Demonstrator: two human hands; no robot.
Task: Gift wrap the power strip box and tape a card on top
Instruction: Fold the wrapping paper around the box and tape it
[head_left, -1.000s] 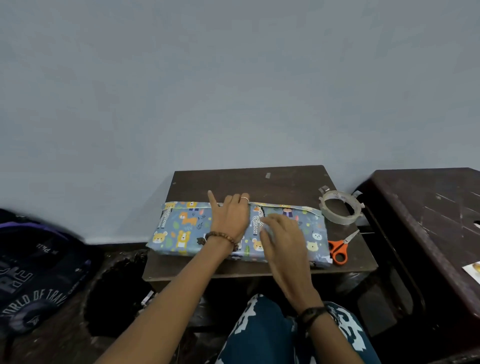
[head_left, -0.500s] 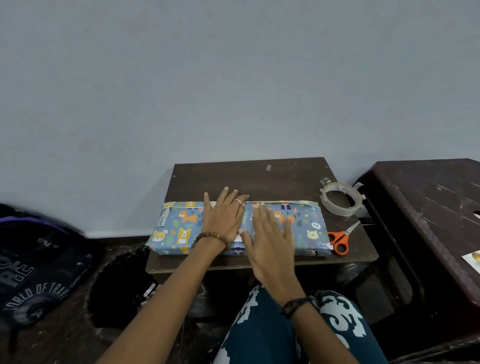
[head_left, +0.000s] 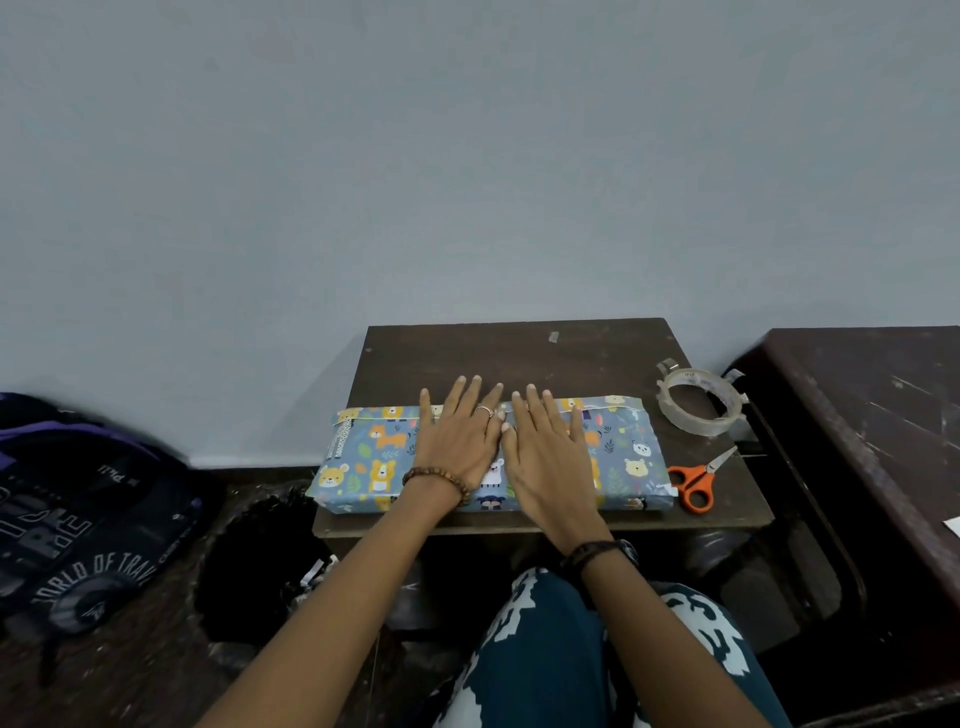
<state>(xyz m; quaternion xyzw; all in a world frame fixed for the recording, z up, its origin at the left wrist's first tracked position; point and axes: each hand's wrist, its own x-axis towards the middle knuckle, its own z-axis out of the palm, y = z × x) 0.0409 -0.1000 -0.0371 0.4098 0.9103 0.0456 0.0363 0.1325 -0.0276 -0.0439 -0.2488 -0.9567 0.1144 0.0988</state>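
Note:
The power strip box (head_left: 369, 460), covered in blue paper with cartoon animals, lies lengthwise on a small dark wooden table (head_left: 519, 353). My left hand (head_left: 460, 441) and my right hand (head_left: 550, 452) rest flat, side by side, on the middle of its top, fingers spread and pointing to the wall. Neither hand holds anything. The paper's far edge runs along the box's back side. A roll of clear tape (head_left: 698, 400) sits on the table at the right, and orange-handled scissors (head_left: 693, 480) lie in front of it. No card shows on the box.
A dark backpack (head_left: 78, 509) lies on the floor at the left, with a black bin (head_left: 260, 566) beside the table. A larger dark table (head_left: 883, 415) stands at the right with a white paper corner (head_left: 951, 526) on it. My patterned trouser leg (head_left: 571, 654) is below.
My right hand has moved up from the box's near edge and flattened beside my left hand. Both palms now lie flat on top of the box with fingers reaching its far edge.

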